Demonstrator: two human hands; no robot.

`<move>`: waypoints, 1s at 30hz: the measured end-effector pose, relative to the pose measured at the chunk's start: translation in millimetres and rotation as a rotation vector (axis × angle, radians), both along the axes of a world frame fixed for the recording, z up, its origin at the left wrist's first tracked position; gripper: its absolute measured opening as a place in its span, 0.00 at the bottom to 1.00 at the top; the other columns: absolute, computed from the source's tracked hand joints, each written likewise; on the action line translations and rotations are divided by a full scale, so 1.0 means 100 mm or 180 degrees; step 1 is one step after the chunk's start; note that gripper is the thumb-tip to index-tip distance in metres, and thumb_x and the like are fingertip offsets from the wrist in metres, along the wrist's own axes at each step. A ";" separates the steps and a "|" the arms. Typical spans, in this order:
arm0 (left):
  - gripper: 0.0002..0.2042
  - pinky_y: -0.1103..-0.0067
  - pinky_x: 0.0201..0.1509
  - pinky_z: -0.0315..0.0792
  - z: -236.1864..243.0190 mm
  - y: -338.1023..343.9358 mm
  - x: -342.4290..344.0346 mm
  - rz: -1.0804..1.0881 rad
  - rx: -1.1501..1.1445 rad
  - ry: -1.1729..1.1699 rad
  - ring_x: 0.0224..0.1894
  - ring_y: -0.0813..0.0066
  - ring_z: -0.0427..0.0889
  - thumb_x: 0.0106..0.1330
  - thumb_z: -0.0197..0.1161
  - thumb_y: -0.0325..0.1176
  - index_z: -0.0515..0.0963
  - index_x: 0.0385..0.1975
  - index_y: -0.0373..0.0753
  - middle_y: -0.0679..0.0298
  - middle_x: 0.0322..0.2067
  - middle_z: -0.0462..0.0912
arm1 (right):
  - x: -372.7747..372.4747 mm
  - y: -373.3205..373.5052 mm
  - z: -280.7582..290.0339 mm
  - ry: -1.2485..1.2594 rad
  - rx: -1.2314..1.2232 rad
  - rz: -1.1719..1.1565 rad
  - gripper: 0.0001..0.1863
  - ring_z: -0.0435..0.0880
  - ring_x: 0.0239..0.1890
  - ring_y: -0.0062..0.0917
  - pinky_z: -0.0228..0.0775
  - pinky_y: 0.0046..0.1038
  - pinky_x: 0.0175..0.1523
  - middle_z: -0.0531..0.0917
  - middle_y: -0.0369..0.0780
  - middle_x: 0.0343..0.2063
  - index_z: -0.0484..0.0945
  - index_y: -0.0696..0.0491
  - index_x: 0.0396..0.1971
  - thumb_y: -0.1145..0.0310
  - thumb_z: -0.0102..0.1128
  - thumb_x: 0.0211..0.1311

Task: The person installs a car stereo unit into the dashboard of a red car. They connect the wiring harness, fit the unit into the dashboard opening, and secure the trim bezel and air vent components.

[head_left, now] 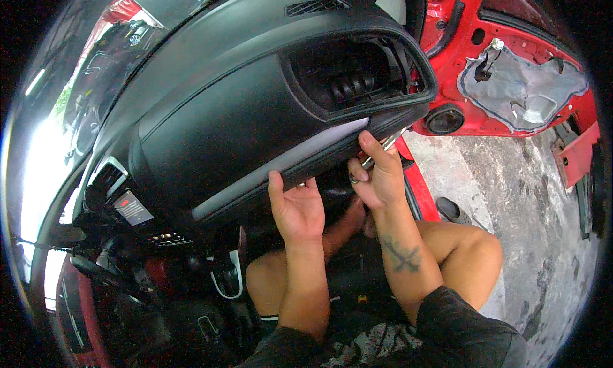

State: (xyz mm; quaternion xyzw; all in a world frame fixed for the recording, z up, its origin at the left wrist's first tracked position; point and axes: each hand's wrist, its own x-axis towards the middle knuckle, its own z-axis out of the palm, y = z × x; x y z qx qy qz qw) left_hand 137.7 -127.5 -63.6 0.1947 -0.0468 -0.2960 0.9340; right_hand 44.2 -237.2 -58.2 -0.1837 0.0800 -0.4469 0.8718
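My left hand (299,209) is at the lower edge of a black dashboard (217,122). Its thumb rests against a long grey trim strip (281,168), and the fingers curl up underneath, partly hidden. Farther right, beneath the strip's right end, my right hand (380,176) is closed with the thumb raised. A slim, shiny metal tool (389,142) runs through its grip; its exact kind is hard to make out. Above this hand, a hooded opening (351,74) in the dashboard shows dark inner parts.
A red car door (472,23) with torn grey lining (517,87) and a round speaker (445,119) stands open at right. My bent legs (469,259) lie below the dashboard. At left are an air vent (110,176) and a small screen (133,207). A dark shoe (449,208) lies on the concrete floor.
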 end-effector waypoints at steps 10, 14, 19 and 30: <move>0.14 0.66 0.65 0.75 -0.05 -0.12 0.00 -0.0431 -0.0306 -0.0176 0.55 0.63 0.84 0.70 0.64 0.36 0.81 0.51 0.38 0.58 0.53 0.86 | -0.06 -0.05 0.08 0.0030 0.0170 0.0381 0.06 0.72 0.24 0.12 0.54 0.17 0.18 0.81 0.28 0.32 0.79 0.47 0.42 0.71 0.67 0.68; 0.14 0.66 0.66 0.74 -0.03 -0.13 -0.02 -0.0367 -0.0178 -0.0091 0.55 0.62 0.83 0.69 0.64 0.35 0.81 0.51 0.37 0.58 0.52 0.86 | -0.04 -0.07 0.05 -0.0056 0.0250 0.0376 0.05 0.73 0.24 0.13 0.54 0.17 0.18 0.81 0.28 0.30 0.79 0.47 0.39 0.71 0.67 0.68; 0.13 0.66 0.67 0.72 -0.04 -0.06 0.03 -0.0383 0.0050 -0.0152 0.56 0.61 0.82 0.68 0.64 0.33 0.81 0.50 0.37 0.58 0.52 0.86 | -0.02 0.01 0.02 -0.0068 0.0531 0.0305 0.05 0.74 0.25 0.13 0.53 0.18 0.19 0.80 0.28 0.27 0.78 0.45 0.36 0.69 0.67 0.67; 0.12 0.66 0.65 0.73 0.13 0.02 -0.08 -0.0846 -0.0366 0.0098 0.55 0.60 0.83 0.65 0.65 0.31 0.82 0.47 0.36 0.56 0.51 0.87 | -0.17 0.10 0.27 0.0516 0.0430 -0.0302 0.10 0.72 0.27 0.12 0.56 0.18 0.23 0.81 0.25 0.32 0.78 0.40 0.40 0.61 0.70 0.65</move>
